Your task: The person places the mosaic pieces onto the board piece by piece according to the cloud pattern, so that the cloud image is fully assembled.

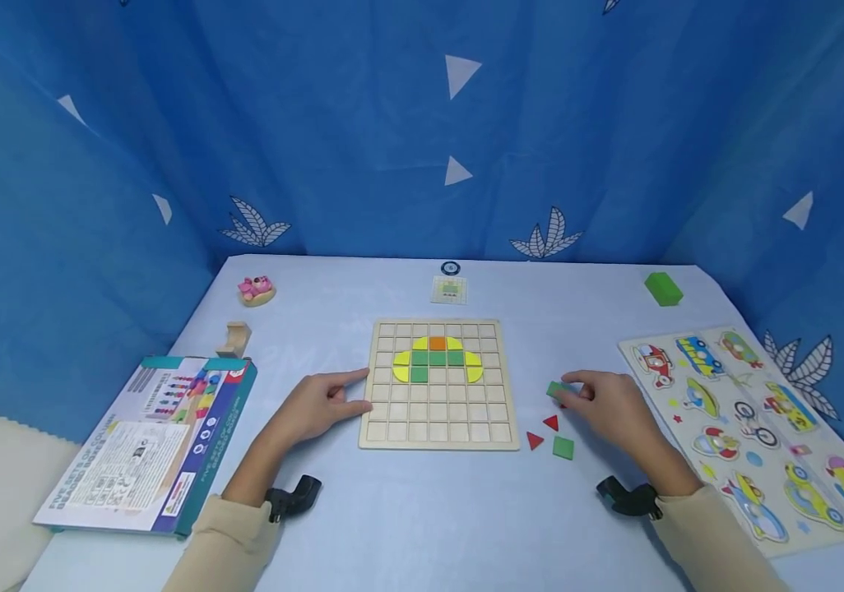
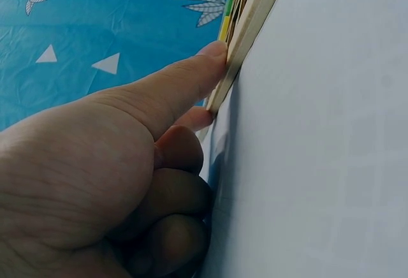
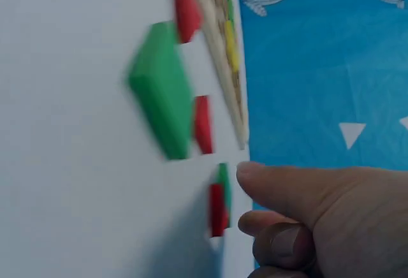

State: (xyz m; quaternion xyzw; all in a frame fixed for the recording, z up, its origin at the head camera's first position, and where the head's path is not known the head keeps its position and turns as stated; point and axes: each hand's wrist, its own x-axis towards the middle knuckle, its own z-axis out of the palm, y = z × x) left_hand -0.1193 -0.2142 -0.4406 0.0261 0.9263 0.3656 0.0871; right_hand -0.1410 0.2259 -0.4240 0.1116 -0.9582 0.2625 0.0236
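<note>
A wooden grid board [image 1: 438, 436] lies at the middle of the table, bearing yellow rounded pieces [image 1: 401, 367], an orange square [image 1: 438, 343] and several green squares [image 1: 419, 375]. My left hand [image 1: 318, 404] touches the board's left edge with thumb and index finger; its other fingers are curled under, as the left wrist view shows. Right of the board, my right hand [image 1: 607, 403] hovers over a loose green square [image 1: 555, 388], thumb and index finger spread, with a small gap in the right wrist view. Near it lie red triangles [image 1: 535, 441] and another green square [image 1: 563, 447].
A small pattern card [image 1: 449, 290] sits behind the board. At left lie a toy box [image 1: 133, 444], a wooden stand [image 1: 234, 339] and a pink figure [image 1: 256, 289]. At right are picture puzzle boards [image 1: 733, 427] and a green block [image 1: 663, 289].
</note>
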